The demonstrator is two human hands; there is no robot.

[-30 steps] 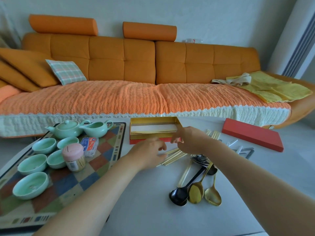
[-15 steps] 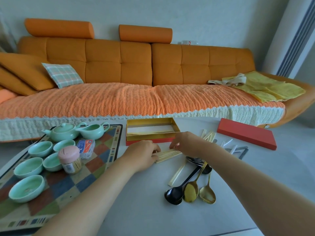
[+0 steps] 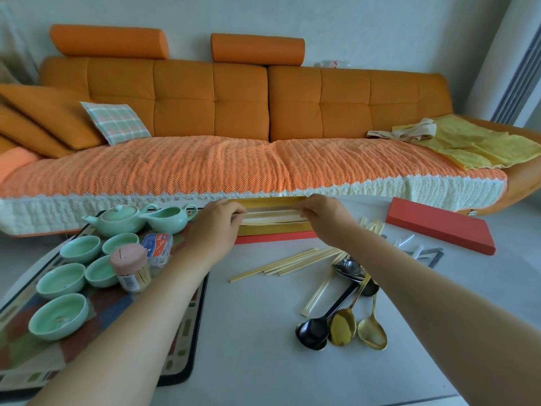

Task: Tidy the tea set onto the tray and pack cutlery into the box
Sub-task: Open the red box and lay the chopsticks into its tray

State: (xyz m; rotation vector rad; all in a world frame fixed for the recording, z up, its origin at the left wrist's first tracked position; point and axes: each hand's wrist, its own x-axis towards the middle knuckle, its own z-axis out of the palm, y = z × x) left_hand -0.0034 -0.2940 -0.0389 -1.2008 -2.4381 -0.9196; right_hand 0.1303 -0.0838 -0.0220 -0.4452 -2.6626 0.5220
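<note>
Nearest, on the white bench (image 3: 248,356) and well short of the right grip (image 3: 323,216), three spoons lie bowl-end toward the camera: a black spoon (image 3: 313,332) and two gold spoons (image 3: 344,325), handles running up to a heap of darker cutlery (image 3: 349,268). Near side of the left grip (image 3: 218,227), a patterned tray (image 3: 187,361) holds five pale green cups (image 3: 58,316), a pink-capped toothpick jar (image 3: 131,268) and a small packet (image 3: 158,247). At the tray's far end, just left of that grip, the green teapot (image 3: 118,219) and pitcher (image 3: 171,219) stand spout to spout.

Between the two forearms, short of both grips, loose chopsticks (image 3: 281,263) lie fanned on the bench, and one more pair (image 3: 317,294) lies beside the spoon handles.

Each grip is narrow, its fingers curled and pinching one end of a bundle of chopsticks (image 3: 272,219), left grip on the left end, right grip on the right. The bundle runs lengthwise over the open gold-lined box (image 3: 275,230), which sits directly under and between the grips. Whether the bundle touches the box floor cannot be told.

Right of the right grip, more chopsticks (image 3: 371,227) lie near the red lid (image 3: 439,227), which rests flat on the bench, apart from the box.

Beyond both grips stands an orange sofa (image 3: 205,106) with a yellow cloth (image 3: 480,142) on its right end.
</note>
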